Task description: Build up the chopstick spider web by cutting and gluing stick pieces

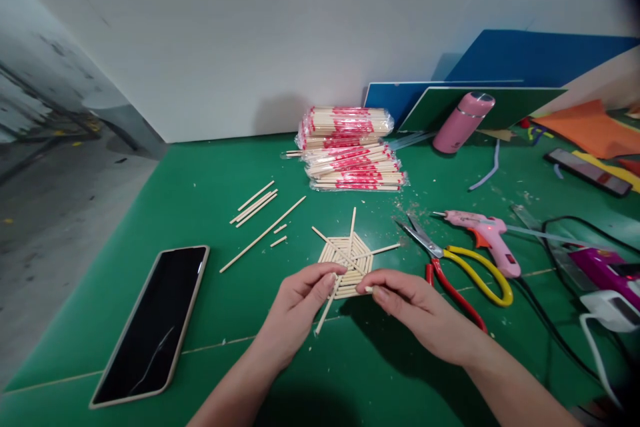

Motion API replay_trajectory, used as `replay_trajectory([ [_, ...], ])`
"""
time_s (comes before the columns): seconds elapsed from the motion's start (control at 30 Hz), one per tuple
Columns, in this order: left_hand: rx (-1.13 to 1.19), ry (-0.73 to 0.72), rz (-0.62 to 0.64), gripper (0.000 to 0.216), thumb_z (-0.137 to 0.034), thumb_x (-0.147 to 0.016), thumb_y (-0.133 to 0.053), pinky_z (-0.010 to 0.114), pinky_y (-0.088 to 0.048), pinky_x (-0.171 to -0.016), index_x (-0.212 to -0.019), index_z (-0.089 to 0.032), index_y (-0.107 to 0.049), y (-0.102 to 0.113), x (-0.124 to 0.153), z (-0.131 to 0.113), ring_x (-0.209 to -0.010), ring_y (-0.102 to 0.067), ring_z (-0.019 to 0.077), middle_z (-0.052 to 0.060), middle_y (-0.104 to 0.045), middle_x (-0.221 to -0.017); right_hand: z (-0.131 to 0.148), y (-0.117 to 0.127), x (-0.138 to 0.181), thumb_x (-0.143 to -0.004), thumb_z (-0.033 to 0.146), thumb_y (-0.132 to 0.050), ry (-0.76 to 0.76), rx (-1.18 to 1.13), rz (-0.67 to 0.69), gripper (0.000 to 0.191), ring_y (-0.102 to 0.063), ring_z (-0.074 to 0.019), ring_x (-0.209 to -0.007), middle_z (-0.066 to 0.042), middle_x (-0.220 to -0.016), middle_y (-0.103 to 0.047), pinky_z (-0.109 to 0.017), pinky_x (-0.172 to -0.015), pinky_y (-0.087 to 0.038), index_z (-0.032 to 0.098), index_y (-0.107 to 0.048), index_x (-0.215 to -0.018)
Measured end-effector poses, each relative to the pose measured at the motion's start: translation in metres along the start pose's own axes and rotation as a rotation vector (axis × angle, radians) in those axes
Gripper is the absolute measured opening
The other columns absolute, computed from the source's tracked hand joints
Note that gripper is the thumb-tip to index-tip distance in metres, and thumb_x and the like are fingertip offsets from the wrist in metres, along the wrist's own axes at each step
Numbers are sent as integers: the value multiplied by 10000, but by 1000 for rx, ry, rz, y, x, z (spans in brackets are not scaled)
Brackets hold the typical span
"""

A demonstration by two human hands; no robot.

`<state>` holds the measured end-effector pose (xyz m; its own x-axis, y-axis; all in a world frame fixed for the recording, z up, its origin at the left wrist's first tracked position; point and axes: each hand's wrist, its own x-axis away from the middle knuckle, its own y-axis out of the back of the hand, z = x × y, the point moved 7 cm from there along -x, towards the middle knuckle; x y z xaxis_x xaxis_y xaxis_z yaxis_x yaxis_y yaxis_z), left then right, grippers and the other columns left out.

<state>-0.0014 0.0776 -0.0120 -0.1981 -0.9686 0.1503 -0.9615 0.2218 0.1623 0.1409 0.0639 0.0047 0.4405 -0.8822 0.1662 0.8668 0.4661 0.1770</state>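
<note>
A web-like polygon of thin wooden sticks (pixel 349 286), with longer sticks radiating from its centre, lies on the green table. My left hand (pixel 303 300) is over its lower left part, thumb and forefinger pinched together beside a spoke; what lies between these fingertips is mostly hidden. At the lower right edge of the web, my right hand (pixel 417 307) pinches a short piece of wooden stick (pixel 369 290), its pale end showing. Loose cut sticks (pixel 255 207) and one long stick (pixel 263 235) rest to the left of the web.
Plastic-wrapped bundles of sticks (pixel 355 150) are piled at the back. Red-and-yellow-handled scissors (pixel 440 254) and a pink glue gun (pixel 483 234) with cords lie right. A phone (pixel 153 327) lies left. A pink bottle (pixel 464 122) leans before coloured boards (pixel 515 104).
</note>
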Motion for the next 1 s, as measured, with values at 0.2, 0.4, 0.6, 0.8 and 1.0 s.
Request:
replay_trajectory([
  [0.2,-734,-325,-215,269,-285,-853,-372,275,-451,-721,-941,-182,-603,37,-9,-17,-822,-579,150,40,-641,-898,-8,8,2,-861,325,-408,-4,82,-94,245,-537,-106,-701,-2,-795,-601,-226,-627,-452,218,-577,-1003],
  [0.4,-1037,-330,-255,212,-272,-798,-447,323,-383,-652,-822,-205,-647,65,-21,4,-732,-520,191,41,-579,-729,-8,33,-2,-834,284,-439,140,315,-308,210,-560,-160,-902,-35,-966,-625,-302,-802,-433,209,-590,-959],
  [0.6,-1159,-329,-330,237,-271,-799,-458,376,-351,-693,-964,-197,-611,66,-15,3,-815,-508,237,73,-592,-820,-14,30,-3,-830,274,-453,131,347,-287,163,-572,-139,-756,-22,-841,-632,-258,-678,-454,195,-575,-906],
  [0.8,-871,-565,-214,177,-238,-804,-471,344,-399,-764,-890,-181,-615,18,15,-38,-848,-519,189,55,-598,-851,-2,10,-4,-837,233,-447,242,426,-178,139,-564,-126,-746,-23,-812,-621,-241,-664,-452,192,-578,-861],
  [1.0,-609,-446,22,189,-189,-824,-440,298,-431,-694,-890,-189,-617,-17,15,-23,-800,-538,162,51,-601,-848,-1,1,-2,-835,209,-461,337,435,-130,139,-544,-117,-778,-18,-821,-605,-235,-692,-439,203,-589,-887],
])
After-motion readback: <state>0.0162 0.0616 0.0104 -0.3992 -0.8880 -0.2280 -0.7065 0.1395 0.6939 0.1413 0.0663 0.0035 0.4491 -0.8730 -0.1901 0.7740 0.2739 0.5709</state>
